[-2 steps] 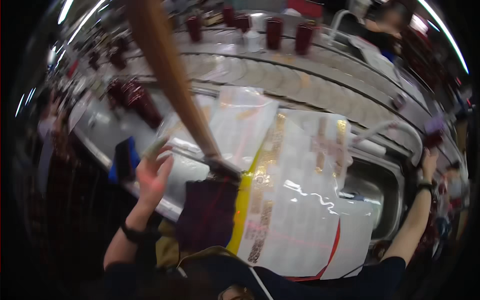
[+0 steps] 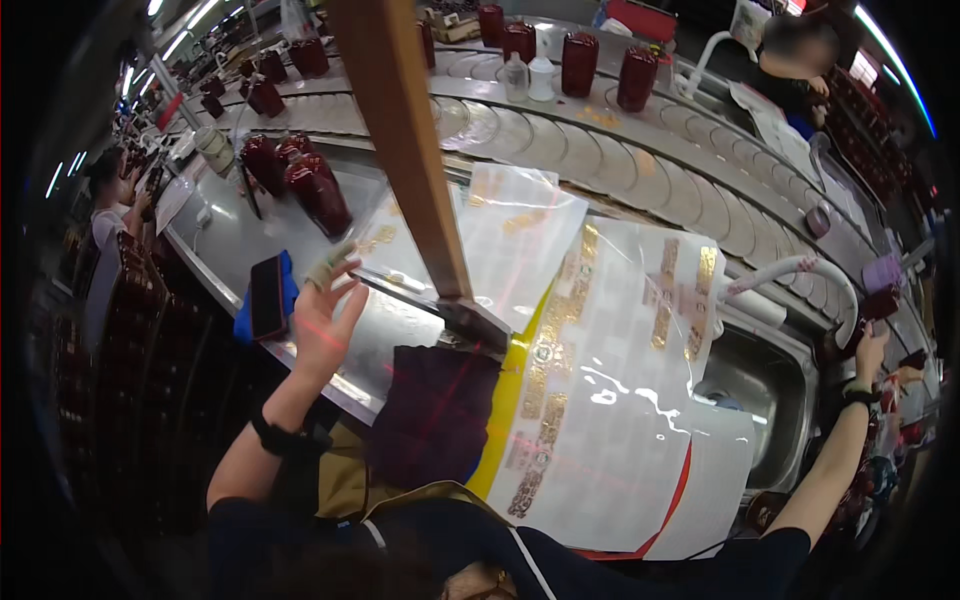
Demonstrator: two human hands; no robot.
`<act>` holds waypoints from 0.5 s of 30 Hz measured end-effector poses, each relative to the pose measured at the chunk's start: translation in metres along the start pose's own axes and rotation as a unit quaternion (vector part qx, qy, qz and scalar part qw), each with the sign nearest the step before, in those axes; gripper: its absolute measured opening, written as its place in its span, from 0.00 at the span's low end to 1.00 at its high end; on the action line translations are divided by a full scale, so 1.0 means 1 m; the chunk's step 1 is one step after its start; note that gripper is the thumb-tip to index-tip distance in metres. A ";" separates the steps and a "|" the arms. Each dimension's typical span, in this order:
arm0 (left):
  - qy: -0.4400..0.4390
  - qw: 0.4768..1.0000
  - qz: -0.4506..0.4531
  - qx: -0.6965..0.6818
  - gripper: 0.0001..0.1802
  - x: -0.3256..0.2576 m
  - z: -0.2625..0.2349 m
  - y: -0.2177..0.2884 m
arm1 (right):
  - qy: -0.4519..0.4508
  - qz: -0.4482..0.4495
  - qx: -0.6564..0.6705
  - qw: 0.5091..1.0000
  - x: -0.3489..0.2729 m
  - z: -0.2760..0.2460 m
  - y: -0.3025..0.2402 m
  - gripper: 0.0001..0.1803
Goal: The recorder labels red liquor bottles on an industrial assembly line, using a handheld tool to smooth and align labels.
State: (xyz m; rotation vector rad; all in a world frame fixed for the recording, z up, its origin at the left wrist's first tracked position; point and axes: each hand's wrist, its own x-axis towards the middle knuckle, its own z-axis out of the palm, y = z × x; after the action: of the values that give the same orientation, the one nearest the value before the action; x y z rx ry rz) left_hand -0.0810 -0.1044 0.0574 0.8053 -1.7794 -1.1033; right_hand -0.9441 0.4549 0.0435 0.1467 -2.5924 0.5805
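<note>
Head view: hands spread wide over the label sheets

Head view shows a steel bench point(image 2: 230, 250) carrying large glossy label sheets point(image 2: 610, 400) with gold stickers. Dark red jars point(image 2: 318, 195) stand behind. The left hand point(image 2: 325, 320) hovers open, fingers spread, holding nothing, just beside a dark phone point(image 2: 266, 296). The right hand point(image 2: 872, 345) reaches far right; whether it grips anything I cannot tell. Judging by this, peeling a label needs both hands back at the sheets.
</note>
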 end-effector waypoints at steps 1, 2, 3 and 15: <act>0.001 1.000 0.008 -0.005 0.33 0.010 -0.010 -0.012 | 0.030 0.028 -0.060 0.997 0.000 -0.012 0.001 0.44; 0.067 0.995 0.035 0.060 0.36 0.023 -0.023 -0.026 | 0.037 -0.032 -0.047 0.998 -0.012 -0.015 -0.007 0.45; 0.125 0.983 0.066 0.120 0.40 0.042 -0.034 -0.034 | 0.047 -0.082 -0.040 0.995 -0.027 -0.019 -0.021 0.45; 0.349 0.886 0.063 0.297 0.63 0.188 -0.087 -0.170 | 0.052 -0.155 0.039 0.986 -0.262 -0.261 -0.234 0.39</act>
State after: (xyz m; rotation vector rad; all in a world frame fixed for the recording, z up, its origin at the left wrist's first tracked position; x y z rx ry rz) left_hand -0.0665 -0.3615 -0.0151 1.2352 -1.4906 -0.0938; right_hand -0.5541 0.3541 0.2151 0.5201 -2.3826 0.5569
